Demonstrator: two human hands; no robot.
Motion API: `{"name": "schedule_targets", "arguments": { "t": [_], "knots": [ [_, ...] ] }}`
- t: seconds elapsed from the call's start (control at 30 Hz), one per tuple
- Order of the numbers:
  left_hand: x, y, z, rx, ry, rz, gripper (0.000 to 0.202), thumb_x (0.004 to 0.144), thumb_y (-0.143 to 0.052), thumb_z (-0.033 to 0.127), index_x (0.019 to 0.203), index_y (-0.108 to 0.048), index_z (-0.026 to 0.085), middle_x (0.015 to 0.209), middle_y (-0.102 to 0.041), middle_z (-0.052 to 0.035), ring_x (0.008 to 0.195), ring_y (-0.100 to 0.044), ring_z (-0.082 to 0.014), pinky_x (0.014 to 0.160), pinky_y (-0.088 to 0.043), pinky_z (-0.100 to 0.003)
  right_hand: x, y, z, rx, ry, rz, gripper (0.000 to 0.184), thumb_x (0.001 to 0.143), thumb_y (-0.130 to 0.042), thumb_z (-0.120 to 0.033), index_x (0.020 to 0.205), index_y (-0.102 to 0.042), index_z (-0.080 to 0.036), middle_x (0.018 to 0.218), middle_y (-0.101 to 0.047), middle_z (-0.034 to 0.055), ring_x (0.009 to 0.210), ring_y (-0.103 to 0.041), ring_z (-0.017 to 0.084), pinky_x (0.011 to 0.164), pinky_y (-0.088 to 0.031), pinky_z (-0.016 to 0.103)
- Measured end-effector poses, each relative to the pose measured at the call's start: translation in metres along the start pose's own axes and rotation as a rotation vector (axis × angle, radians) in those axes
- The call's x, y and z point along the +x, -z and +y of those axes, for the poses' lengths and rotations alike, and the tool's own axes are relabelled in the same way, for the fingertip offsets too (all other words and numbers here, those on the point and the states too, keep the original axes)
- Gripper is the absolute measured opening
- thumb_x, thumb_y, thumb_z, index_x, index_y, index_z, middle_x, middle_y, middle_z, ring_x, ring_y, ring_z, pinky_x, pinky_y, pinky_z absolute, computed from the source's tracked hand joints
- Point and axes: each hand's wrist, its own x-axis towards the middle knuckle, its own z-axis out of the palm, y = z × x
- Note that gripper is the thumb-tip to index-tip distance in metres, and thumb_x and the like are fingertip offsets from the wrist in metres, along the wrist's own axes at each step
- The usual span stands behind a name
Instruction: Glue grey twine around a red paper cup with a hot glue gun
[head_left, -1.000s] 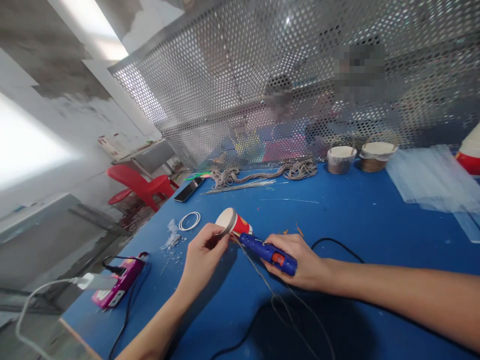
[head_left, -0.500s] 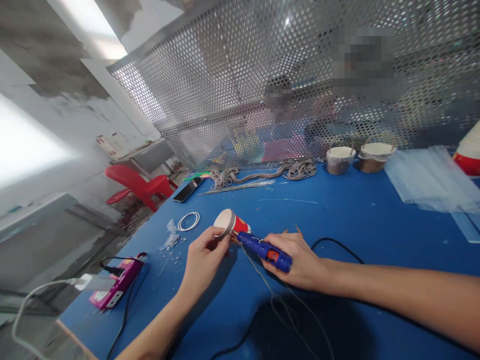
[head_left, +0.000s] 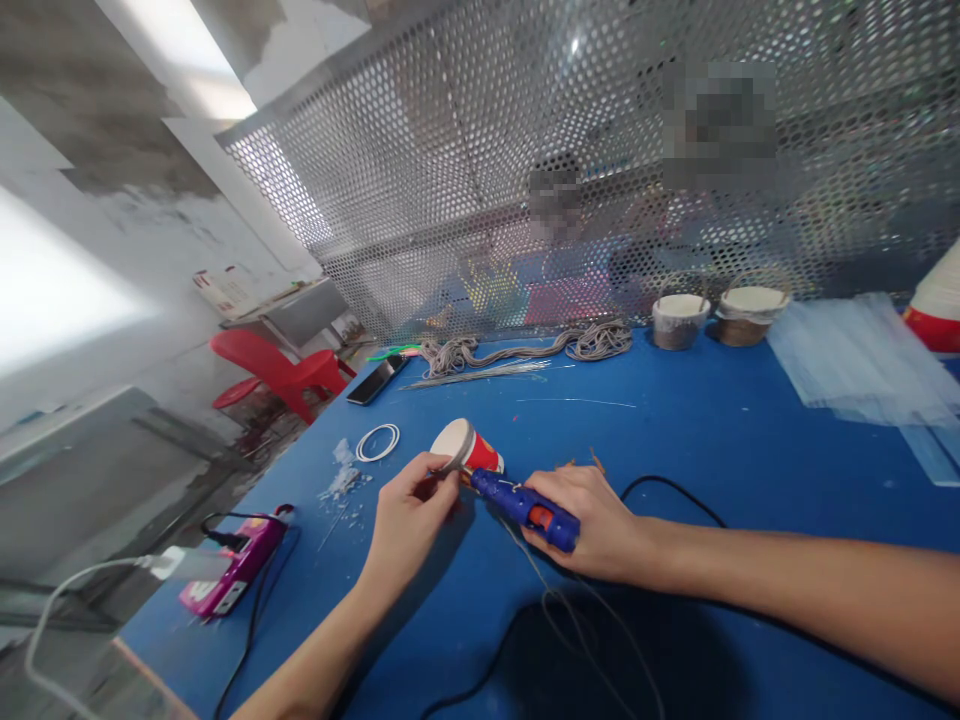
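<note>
My left hand (head_left: 416,510) pinches the near edge of a red and white paper cup (head_left: 487,456), which lies tilted on its side with its pale end toward the left. Grey cord (head_left: 466,446) runs around the cup near that end, and a loose length (head_left: 534,568) trails down toward me. A blue hot glue gun (head_left: 525,505) is gripped in my right hand (head_left: 589,520). Its nozzle points left at the cord on the cup, close to my left fingertips. Whether the nozzle touches the cord is hard to make out.
White rings (head_left: 377,443) and glue scraps (head_left: 345,480) lie left of the cup. A purple power strip (head_left: 236,565) stands at the table's left edge. Behind are a phone (head_left: 377,380), grey cord bundles (head_left: 600,341), wrapped cups (head_left: 679,322) and clear sheets (head_left: 862,360). People sit beyond a perforated metal screen (head_left: 420,190).
The glue gun has shifted slightly left and down along the cup's edge. The cup has turned and moved a little to the right in my left hand.
</note>
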Motion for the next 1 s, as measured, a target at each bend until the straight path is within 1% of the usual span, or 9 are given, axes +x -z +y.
{"name": "schedule_targets", "arguments": {
  "t": [0.1,0.27,0.5,0.6,0.73,0.9,1.0],
  "knots": [
    [-0.0002,0.0003,0.0007,-0.007,0.019,-0.007,0.013,0.074,-0.056,0.027,0.076,-0.063,0.016,0.049,-0.056,0.0053,0.044,-0.05,-0.0098,0.047,-0.04,-0.021,0.0004,0.0014,-0.0004,-0.001,-0.003,0.0,0.013,0.077,-0.058,-0.03,0.079,-0.06,-0.017,0.066,-0.068,0.0033,0.054,-0.058,0.016,0.055,-0.033,0.025],
    [0.0001,0.0017,0.0009,-0.022,0.038,-0.017,0.017,0.075,-0.056,0.03,0.079,-0.062,0.015,0.048,-0.056,0.0052,0.044,-0.05,-0.0099,0.048,-0.04,-0.022,0.0023,0.0035,0.0008,0.05,-0.068,0.014,0.012,0.079,-0.054,-0.027,0.072,-0.057,-0.017,0.062,-0.064,0.0022,0.053,-0.057,0.014,0.053,-0.032,0.023],
    [0.0023,0.0014,-0.0022,-0.007,0.03,-0.02,0.015,0.074,-0.055,0.029,0.077,-0.061,0.016,0.048,-0.057,0.0049,0.045,-0.05,-0.0103,0.048,-0.04,-0.023,0.0015,0.0024,-0.002,0.023,-0.025,-0.002,0.015,0.076,-0.056,-0.031,0.076,-0.06,-0.017,0.064,-0.066,0.0042,0.053,-0.055,0.016,0.055,-0.032,0.025],
    [0.0028,0.0026,-0.0024,0.001,0.022,-0.022,0.015,0.074,-0.054,0.029,0.076,-0.06,0.016,0.048,-0.057,0.0052,0.044,-0.049,-0.01,0.049,-0.04,-0.022,0.0034,0.0051,-0.0011,0.096,-0.074,0.004,0.013,0.077,-0.054,-0.028,0.07,-0.055,-0.017,0.06,-0.061,0.002,0.051,-0.05,0.013,0.053,-0.031,0.023],
    [0.0031,0.005,-0.004,-0.008,0.022,-0.021,0.013,0.074,-0.054,0.028,0.075,-0.059,0.016,0.048,-0.057,0.0054,0.044,-0.05,-0.0099,0.049,-0.04,-0.022,0.0056,0.0076,0.0,0.189,-0.166,0.006,0.019,0.077,-0.054,-0.028,0.063,-0.046,-0.019,0.055,-0.05,-0.0022,0.048,-0.04,0.01,0.051,-0.029,0.021],
    [0.0034,0.0061,-0.0049,-0.008,0.004,-0.03,0.012,0.074,-0.053,0.027,0.073,-0.059,0.016,0.048,-0.055,0.0053,0.045,-0.05,-0.0102,0.049,-0.04,-0.022,0.005,0.0068,-0.0013,0.222,-0.129,-0.013,0.015,0.076,-0.055,-0.027,0.066,-0.047,-0.019,0.058,-0.05,-0.002,0.052,-0.042,0.01,0.054,-0.03,0.022],
    [0.0037,0.0063,-0.0041,-0.027,-0.003,-0.035,0.012,0.074,-0.053,0.026,0.071,-0.059,0.017,0.048,-0.055,0.0054,0.045,-0.049,-0.0096,0.048,-0.04,-0.022,0.0061,0.0078,-0.0018,0.257,-0.173,-0.004,0.019,0.075,-0.054,-0.027,0.062,-0.043,-0.019,0.055,-0.047,-0.0029,0.05,-0.039,0.01,0.053,-0.029,0.022]
  ]
}}
